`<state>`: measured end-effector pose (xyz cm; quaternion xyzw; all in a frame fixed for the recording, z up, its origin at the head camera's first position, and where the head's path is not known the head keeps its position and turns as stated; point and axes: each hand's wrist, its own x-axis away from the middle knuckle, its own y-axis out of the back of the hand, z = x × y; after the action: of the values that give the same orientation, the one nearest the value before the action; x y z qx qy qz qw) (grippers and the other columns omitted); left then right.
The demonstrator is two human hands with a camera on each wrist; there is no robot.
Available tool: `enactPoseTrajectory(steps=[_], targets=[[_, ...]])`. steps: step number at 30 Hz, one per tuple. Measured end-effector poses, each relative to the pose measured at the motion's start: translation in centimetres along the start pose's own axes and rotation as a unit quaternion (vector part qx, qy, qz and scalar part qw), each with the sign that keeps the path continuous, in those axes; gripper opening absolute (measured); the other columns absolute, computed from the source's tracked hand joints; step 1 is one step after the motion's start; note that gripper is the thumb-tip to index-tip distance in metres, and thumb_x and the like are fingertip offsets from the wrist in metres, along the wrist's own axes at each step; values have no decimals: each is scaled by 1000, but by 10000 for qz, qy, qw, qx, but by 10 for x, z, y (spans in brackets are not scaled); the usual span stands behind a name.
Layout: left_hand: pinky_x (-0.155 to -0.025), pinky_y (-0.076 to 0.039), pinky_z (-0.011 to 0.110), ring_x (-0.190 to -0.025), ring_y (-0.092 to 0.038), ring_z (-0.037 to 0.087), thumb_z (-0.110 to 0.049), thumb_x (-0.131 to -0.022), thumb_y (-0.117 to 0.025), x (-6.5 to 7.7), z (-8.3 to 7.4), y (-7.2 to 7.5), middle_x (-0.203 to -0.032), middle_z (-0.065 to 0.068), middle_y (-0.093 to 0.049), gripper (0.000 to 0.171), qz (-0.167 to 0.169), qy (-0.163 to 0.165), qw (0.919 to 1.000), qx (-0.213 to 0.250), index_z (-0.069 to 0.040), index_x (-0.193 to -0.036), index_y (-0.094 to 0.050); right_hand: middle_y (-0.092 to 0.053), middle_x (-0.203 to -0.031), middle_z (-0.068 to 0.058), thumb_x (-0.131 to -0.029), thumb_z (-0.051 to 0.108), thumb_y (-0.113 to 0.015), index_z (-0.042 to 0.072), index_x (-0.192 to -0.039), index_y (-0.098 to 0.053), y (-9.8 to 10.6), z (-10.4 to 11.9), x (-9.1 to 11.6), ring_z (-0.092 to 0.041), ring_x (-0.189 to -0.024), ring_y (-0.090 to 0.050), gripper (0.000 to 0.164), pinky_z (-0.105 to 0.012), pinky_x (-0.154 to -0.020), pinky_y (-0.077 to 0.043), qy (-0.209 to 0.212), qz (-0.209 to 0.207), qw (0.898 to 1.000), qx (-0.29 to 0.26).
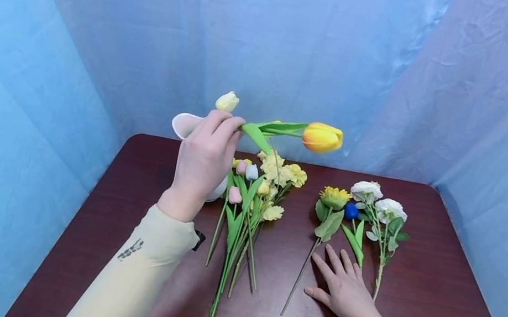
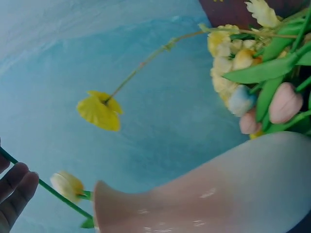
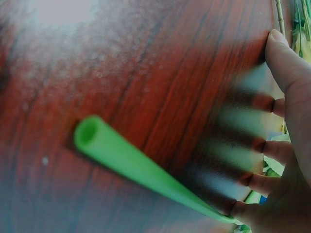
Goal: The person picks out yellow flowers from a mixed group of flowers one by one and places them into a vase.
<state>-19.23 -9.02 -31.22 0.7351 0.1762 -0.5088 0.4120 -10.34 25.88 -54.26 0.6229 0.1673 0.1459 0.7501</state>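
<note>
Vase (image 2: 209,194) just beside left hand (image 1: 205,156): likely to tip if levered by stem against rim or knocked by wrist. Right hand (image 1: 341,291), well apart from that grip: fingers spread, nothing held. Orange-yellow tulip (image 1: 322,138), bloom right of grip, stem pinched within it: apt to snag cream tulip (image 1: 227,101) just beyond. Partly hidden by left hand: vase mouth; out of sight: lower stem tip.

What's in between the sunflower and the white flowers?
In the head view, a blue tulip lies between the sunflower and the white flowers.
</note>
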Motion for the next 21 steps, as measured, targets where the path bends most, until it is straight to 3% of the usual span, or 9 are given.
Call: enactPoseTrajectory(steps=[9, 15, 21], targets=[[-62, -55, 43, -84, -60, 23, -13, -95, -62, 16, 23, -9, -95, 9, -62, 11, 137, 723, 9972, -139, -6, -103, -67, -35, -150, -19, -81, 63, -64, 20, -141, -47, 1, 0, 0, -50, -133, -27, 75, -74, -95, -31, 35, -67, 10000, 20], [-73, -49, 46, -83, -57, 29, -12, -94, -62, 22, 35, -11, -90, 11, -63, 11, 201, 994, 9944, -310, -5, -101, -65, -35, -150, -19, -81, 64, -64, 21, -142, -47, 0, -1, 0, -50, -132, -28, 76, -73, -94, -32, 59, -119, 9999, 82], [-70, -40, 50, -91, -56, 31, -14, -92, -62, 30, 42, -13, -94, 8, -67, 12, 296, 1385, 9886, -513, -9, -102, -65, -34, -150, -18, -82, 65, -62, 22, -142, -46, 0, -1, 0, -49, -133, -27, 76, -73, -96, -31, 6, -57, 9999, 88]])
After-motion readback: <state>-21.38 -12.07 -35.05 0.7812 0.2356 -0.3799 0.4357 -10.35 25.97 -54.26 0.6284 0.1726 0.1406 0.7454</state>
